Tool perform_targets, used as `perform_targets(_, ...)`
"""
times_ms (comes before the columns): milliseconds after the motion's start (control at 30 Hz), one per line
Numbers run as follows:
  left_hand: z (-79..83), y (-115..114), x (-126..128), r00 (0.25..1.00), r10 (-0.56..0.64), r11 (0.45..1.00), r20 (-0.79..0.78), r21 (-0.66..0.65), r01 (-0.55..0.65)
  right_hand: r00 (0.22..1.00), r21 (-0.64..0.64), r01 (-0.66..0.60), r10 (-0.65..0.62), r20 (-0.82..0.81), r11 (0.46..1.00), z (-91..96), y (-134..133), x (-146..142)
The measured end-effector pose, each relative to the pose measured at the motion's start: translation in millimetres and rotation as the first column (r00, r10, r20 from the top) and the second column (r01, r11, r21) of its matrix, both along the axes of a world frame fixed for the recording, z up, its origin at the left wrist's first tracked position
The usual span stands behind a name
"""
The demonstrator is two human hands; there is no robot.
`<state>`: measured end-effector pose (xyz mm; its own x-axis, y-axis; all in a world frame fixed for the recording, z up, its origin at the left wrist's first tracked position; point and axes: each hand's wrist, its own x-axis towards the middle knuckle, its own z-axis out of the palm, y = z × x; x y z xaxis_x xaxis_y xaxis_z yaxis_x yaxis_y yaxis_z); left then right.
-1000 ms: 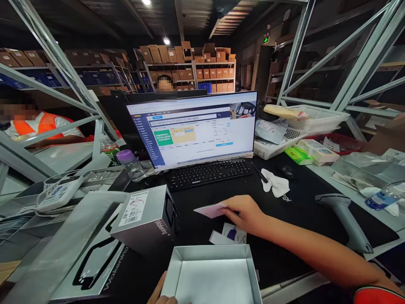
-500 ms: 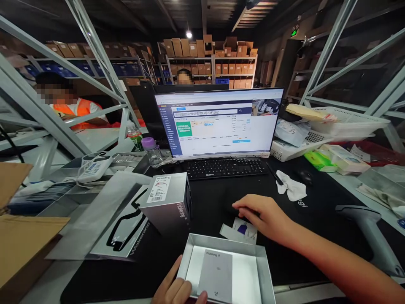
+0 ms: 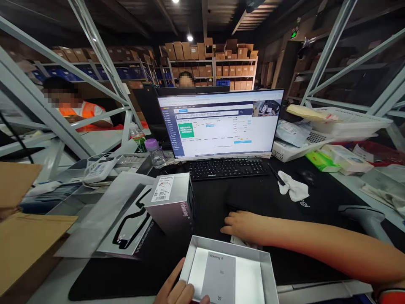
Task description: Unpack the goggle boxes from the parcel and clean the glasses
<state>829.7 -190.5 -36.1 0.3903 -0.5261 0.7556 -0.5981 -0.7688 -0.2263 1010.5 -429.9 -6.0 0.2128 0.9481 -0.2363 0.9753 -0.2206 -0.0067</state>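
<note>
Card [image 3: 217, 278] in box [image 3: 248, 276], long axis fore-and-aft, lettered end farthest

Open rect. silver-grey cardboard box [image 3: 268, 278] has pale wht floor; flat rect. grey card [image 3: 217, 272] inside shows dk lettering. Boxy silver carton [image 3: 171, 217] bears wht label [image 3: 162, 188] w/ blk barcode, plus pale side lettering. Flat wht pack [image 3: 131, 228] carries thick blk outline pattern. Matte blk fabric desk mat [image 3: 126, 278] shows pale lettering at R. Wide flat monitor [image 3: 218, 147] is mostly wht w/ navy L strip, green block & blue btn. Clear plastic bottle [image 3: 158, 159] has purple cap [image 3: 151, 145]. Wht perforated plastic basket [image 3: 291, 148] is dotted w/ dk holes.
</note>
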Motion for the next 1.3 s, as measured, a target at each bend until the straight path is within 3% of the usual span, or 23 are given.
perform_targets(300,-3.3,0.4,-0.8,0.998,0.039,0.998,0.05,-0.053,-0.036,0.995,-0.013,0.05,-0.049,0.085,0.999,-1.4,-13.8,6.3)
perform_targets(500,-13.2,0.8,0.9,0.997,0.059,0.997,0.054,-0.045,-0.057,0.989,-0.011,0.013,-0.011,0.146,1.0,-6.1,-4.2,15.0)
perform_targets(600,-16.0,0.7,2.6,0.996,0.079,0.994,0.052,-0.075,-0.075,0.985,0.019,0.022,-0.025,0.168,1.0,18.9,-3.5,18.4)
perform_targets(700,-13.5,-1.5,2.1,0.996,0.08,0.994,0.048,-0.074,-0.077,0.974,0.167,0.145,-0.17,0.15,0.975,66.0,-19.9,10.8)
perform_targets(733,-11.9,-2.7,1.5,0.996,0.074,0.996,0.049,-0.058,-0.071,0.957,0.304,0.241,-0.278,0.084,0.922,82.3,-27.5,5.7)
perform_targets(800,-9.1,-5.1,0.5,0.997,0.061,0.998,0.039,-0.017,-0.06,0.897,0.533,0.43,-0.413,-0.158,0.729,107.8,-40.8,-6.8)
perform_targets(833,-8.2,-6.1,0.3,0.998,0.055,0.999,0.024,0.001,-0.055,0.852,0.579,0.521,-0.427,-0.304,0.627,115.1,-44.7,-13.5)
perform_targets(867,-7.7,-6.9,0.3,0.999,0.05,0.999,0.002,0.013,-0.05,0.803,0.571,0.596,-0.407,-0.436,0.564,118.0,-46.4,-20.2)
perform_targets(900,-7.6,-7.6,0.5,0.999,0.044,0.999,-0.014,0.015,-0.044,0.748,0.523,0.656,-0.375,-0.548,0.544,116.7,-45.8,-26.6)
perform_targets(933,-7.5,-8.0,0.9,0.999,0.035,0.999,-0.018,0.013,-0.035,0.69,0.451,0.695,-0.344,-0.637,0.56,111.9,-43.4,-32.8)
perform_targets(1000,-7.0,-8.2,1.9,1.0,0.018,1.0,0.002,0.004,-0.018,0.616,0.302,0.697,-0.328,-0.716,0.65,95.9,-35.7,-44.2)
perform_targets(1067,-6.0,-7.9,2.7,1.0,0.006,1.0,0.026,0.0,-0.006,0.66,0.221,0.637,-0.375,-0.651,0.738,80.6,-28.7,-53.5)
perform_targets(1133,-5.4,-7.5,2.8,1.0,0.01,1.0,0.023,0.0,-0.01,0.77,0.226,0.567,-0.413,-0.487,0.792,74.4,-26.1,-60.1)
perform_targets(1200,-6.3,-7.2,2.3,1.0,0.021,1.0,0.011,0.005,-0.021,0.827,0.291,0.54,-0.432,-0.361,0.79,79.0,-27.6,-63.6)
perform_targets(1300,-9.4,-6.3,1.1,1.0,0.026,1.0,0.01,0.016,-0.026,0.756,0.332,0.633,-0.468,-0.457,0.699,91.8,-28.8,-65.6)
